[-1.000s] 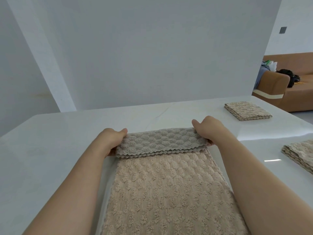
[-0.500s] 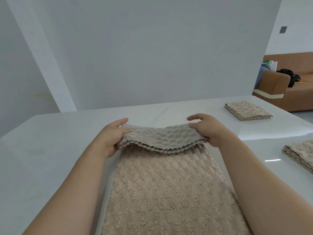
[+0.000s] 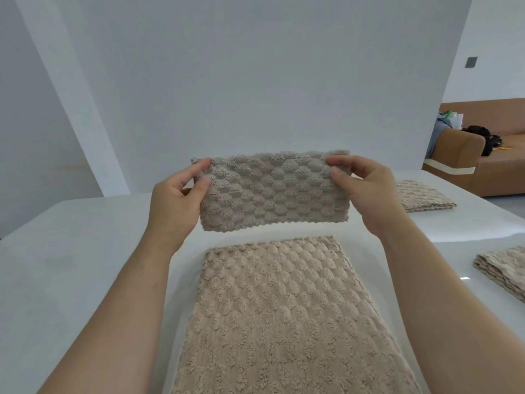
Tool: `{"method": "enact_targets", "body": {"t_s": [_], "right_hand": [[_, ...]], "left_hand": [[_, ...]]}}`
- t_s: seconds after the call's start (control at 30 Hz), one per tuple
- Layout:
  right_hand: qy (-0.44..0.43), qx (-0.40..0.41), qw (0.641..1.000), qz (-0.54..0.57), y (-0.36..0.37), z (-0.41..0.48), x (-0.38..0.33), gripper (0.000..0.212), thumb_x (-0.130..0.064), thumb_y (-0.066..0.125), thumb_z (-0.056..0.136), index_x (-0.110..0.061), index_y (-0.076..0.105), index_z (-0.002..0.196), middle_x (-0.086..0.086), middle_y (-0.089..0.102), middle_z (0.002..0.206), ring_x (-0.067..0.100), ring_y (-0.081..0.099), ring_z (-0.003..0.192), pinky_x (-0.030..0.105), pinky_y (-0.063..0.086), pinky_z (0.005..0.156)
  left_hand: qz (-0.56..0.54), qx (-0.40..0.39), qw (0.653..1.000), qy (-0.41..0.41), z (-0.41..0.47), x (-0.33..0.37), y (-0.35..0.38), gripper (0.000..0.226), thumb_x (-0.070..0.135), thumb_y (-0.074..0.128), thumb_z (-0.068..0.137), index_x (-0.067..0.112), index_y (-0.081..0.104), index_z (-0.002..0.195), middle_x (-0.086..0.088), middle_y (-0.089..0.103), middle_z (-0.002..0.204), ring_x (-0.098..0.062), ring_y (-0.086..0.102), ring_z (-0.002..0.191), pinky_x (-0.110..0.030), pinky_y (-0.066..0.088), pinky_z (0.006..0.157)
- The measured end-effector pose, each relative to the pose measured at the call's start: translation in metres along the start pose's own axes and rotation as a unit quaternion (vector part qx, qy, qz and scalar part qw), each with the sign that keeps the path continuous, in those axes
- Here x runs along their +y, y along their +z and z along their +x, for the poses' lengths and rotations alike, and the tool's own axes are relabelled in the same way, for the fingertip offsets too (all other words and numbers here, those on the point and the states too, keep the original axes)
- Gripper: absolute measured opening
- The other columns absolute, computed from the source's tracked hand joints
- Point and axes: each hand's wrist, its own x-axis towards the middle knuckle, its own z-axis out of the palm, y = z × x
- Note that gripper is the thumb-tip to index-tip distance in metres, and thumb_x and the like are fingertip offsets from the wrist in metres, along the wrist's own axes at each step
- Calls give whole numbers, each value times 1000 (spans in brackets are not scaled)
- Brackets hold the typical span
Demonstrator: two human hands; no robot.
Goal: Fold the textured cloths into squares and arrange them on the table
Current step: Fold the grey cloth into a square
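cloth [image 3: 272,191] in left fingers [image 3: 202,186], right fingers [image 3: 339,177]

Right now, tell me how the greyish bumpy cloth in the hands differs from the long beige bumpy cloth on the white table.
The greyish bumpy cloth hangs pinched by left hand and right hand; the long beige bumpy cloth lies flat on the white table. The first looks greyer, shorter. Both are bumpy.

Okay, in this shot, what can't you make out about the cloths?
Head view only.
The held cloth: top corners covered by left hand and right hand; layer count hidden.
The flat cloth: near end cut off by bottom edge.
The far cloth: left part behind the right hand.
The edge cloth: cut off by right edge.
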Motion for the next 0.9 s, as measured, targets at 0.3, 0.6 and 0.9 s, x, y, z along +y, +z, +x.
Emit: {"method": "enact_targets", "body": {"t_s": [0.3,0.6,0.9], "right_hand": [[-49,41,998,-26,5,-2,-5,27,-9,69,95,-34,77,98,1,77,104,31,73,85,52,62,81],[-15,35,995,-90,9,-4,3,31,-9,68,94,-40,73,97,-23,71,106,37,69,88,50,61,82],[4,81,987,-136,14,-4,-9,14,-18,72,89,-30,77,94,-10,72,93,1,63,69,32,59,72]], "left_hand": [[38,53,997,47,0,4,2,38,20,64,98,53,68,118,4,72,124,-13,73,102,-44,57,97],[82,57,995,4,-1,-4,4,41,20,67,96,58,68,113,-4,77,106,-23,73,97,-48,58,94],[102,59,993,-7,-2,10,12,29,18,66,96,41,73,112,25,68,98,-8,66,74,-35,59,88]]}}
